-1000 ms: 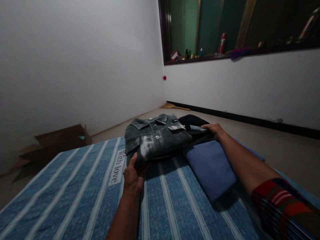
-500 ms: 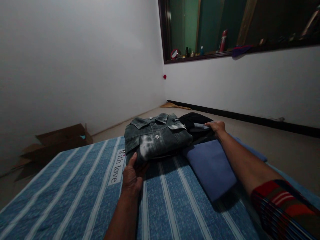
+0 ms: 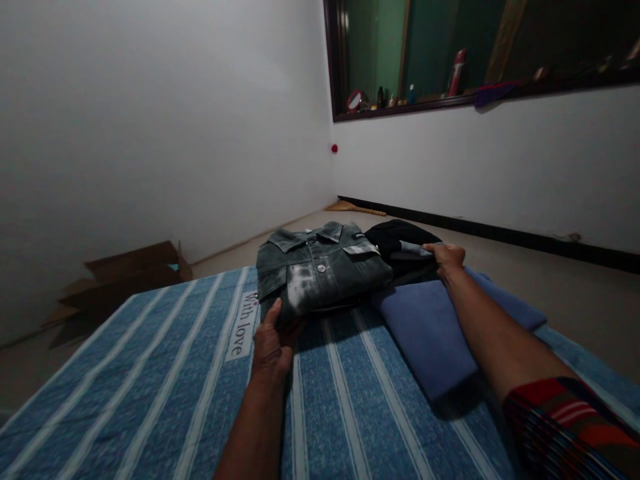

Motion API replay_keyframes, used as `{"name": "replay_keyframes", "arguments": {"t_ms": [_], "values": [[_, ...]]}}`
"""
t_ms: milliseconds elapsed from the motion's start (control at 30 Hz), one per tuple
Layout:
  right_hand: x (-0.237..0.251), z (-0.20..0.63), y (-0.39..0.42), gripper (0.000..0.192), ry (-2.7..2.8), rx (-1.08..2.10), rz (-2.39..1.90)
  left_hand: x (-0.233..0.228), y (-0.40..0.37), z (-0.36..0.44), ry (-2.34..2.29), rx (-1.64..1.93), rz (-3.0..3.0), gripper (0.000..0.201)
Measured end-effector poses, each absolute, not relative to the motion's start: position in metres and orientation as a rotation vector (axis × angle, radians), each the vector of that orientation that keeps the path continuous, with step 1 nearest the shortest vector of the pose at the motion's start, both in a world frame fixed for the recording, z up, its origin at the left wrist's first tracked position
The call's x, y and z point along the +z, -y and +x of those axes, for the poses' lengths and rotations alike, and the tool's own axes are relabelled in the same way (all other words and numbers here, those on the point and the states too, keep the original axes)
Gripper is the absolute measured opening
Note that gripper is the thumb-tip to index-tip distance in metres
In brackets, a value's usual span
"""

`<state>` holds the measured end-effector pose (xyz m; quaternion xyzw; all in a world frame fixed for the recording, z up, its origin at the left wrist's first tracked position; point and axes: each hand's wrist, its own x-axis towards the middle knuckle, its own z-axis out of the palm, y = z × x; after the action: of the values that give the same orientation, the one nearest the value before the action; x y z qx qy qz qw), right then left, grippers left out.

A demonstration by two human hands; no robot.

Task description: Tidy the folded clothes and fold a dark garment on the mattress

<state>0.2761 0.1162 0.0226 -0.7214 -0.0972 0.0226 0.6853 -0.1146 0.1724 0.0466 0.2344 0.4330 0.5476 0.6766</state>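
Observation:
A folded grey denim jacket (image 3: 327, 273) with pale patches and a metal button lies near the far edge of the striped blue bedspread (image 3: 200, 380). My left hand (image 3: 273, 343) grips its near left corner, thumb on top and fingers partly hidden beneath. To the right of the jacket is a dark garment (image 3: 405, 233) with a grey-blue part. My right hand (image 3: 447, 257) pinches this garment at its right side. A blue folded cloth (image 3: 425, 333) lies under and in front of my right forearm, partly covered by it.
An open cardboard box (image 3: 133, 270) sits on the floor at the left. A broom (image 3: 355, 209) lies by the wall corner. Several bottles and a red spray can (image 3: 457, 73) stand on the window ledge. A "With love" label (image 3: 243, 327) shows on the bedspread.
The whole view has shifted slightly, so things appear a little farther right. Both hands keep their holds, and the garments lie much as before.

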Motion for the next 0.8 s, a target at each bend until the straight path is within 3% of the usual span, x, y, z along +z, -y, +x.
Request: {"name": "replay_keyframes", "arguments": {"t_ms": [500,800], "values": [[0.0304,0.2758,-0.1066,0.028,0.460,-0.181,-1.624,0.0449,-0.1730,-0.1149,-0.963,1.230,0.540,0.015],[0.0238,0.2783,-0.1105,0.029,0.401,-0.158,-1.746,0.0436,-0.1746,-0.1142,-0.945,1.258,0.547,0.018]]}}
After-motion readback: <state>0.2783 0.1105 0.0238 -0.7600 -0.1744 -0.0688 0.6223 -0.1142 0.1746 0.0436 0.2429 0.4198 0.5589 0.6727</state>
